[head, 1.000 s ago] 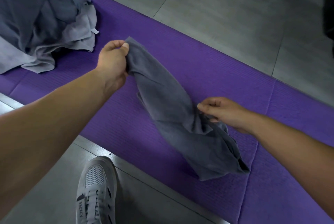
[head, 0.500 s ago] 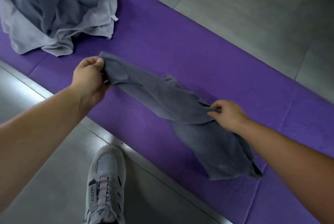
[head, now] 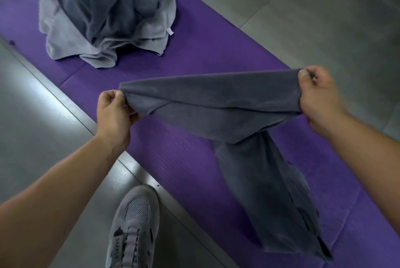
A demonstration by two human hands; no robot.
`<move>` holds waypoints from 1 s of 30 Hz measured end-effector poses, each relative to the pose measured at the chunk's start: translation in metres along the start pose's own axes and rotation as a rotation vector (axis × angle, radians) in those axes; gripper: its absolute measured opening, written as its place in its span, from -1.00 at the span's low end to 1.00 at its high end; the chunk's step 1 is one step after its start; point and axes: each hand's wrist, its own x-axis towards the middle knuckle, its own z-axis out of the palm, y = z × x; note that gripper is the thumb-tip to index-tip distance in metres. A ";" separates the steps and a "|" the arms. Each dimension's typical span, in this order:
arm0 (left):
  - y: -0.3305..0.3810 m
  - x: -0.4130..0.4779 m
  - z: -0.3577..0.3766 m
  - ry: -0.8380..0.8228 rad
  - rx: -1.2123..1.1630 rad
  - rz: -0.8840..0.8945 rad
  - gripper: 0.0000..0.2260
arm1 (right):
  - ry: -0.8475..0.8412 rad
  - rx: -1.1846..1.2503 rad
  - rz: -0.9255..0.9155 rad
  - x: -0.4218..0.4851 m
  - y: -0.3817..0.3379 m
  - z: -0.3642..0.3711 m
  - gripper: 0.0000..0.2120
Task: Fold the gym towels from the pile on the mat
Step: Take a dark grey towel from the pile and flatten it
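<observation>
Fingers [head: 107, 97] of the left hand [head: 112, 116] are curled and pinch one top corner of a dark grey terry-cloth gym towel [head: 216, 98]. The right hand [head: 320, 98] pinches the other top corner the same way, thumb against curled fingers.

From the head camera, the towel's top edge is stretched nearly straight between the two hands, held in the air above the middle of a long purple foam exercise mat [head: 216, 51]. Below that edge the cloth is twisted. A crease runs slantwise across it, and the lower part hangs bunched toward the right, down near the mat's near edge. Whether its tail touches the mat cannot be told.

At the far left end of the mat sits a rumpled pile of dark and light grey towels [head: 104, 18], none folded. A grey mesh sneaker [head: 134, 224] stands on the grey tiled floor [head: 43, 105] just beside the mat's near edge.

No folded towel shows anywhere. The task looks to be at its start: this towel is only being spread out, with no neat fold made, and the whole pile is left to do.
</observation>
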 end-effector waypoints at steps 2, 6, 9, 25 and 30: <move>0.003 0.006 -0.004 0.024 0.036 0.040 -0.83 | 0.021 -0.068 -0.086 0.028 -0.015 0.018 -0.91; 0.005 0.029 -0.018 0.126 0.073 0.076 -0.84 | -0.085 -0.196 -0.134 0.084 -0.032 0.065 -0.83; 0.005 0.049 -0.027 0.163 0.093 0.053 -0.83 | -0.150 -0.362 -0.161 0.120 -0.041 0.099 -0.81; -0.018 0.076 -0.016 0.045 0.059 -0.521 -0.83 | -0.149 -0.583 0.207 0.124 0.010 0.190 -0.47; -0.024 0.068 -0.021 0.017 -0.029 -0.459 -0.85 | -0.062 -0.405 0.035 0.099 0.029 0.180 -0.74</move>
